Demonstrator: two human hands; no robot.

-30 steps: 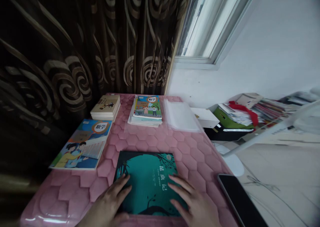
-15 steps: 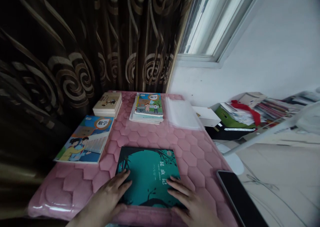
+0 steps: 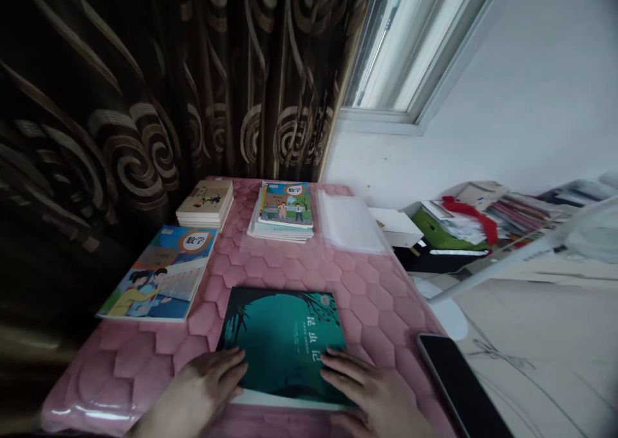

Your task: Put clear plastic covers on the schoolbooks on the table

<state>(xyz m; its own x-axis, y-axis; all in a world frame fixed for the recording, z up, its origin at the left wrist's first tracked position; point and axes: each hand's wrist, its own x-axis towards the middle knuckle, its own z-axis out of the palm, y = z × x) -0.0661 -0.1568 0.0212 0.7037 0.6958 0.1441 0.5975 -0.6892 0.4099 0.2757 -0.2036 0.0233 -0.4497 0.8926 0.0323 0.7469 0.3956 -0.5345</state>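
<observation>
A teal and black picture book (image 3: 282, 335) with white lettering lies in front of me, near the table's front edge. My left hand (image 3: 212, 383) holds its lower left corner, fingers on the cover and thumb low by the near edge. On the lower right part my right hand (image 3: 362, 386) has its fingers across the cover, its thumb down at the near edge. A white strip shows along the book's near side, between the hands. What lies under the palms is hidden.
A blue textbook (image 3: 161, 277) lies to the left, with a stack of tan books (image 3: 205, 203) behind it. Further back are stacked textbooks (image 3: 284, 209) and clear plastic sleeves (image 3: 352, 222). A phone (image 3: 463, 386) lies at the right edge, near a white lamp (image 3: 449, 312).
A white strip now shows at the book's near edge, where the cover reached before. Both hands have slid slightly toward me. The view has shifted a little.
</observation>
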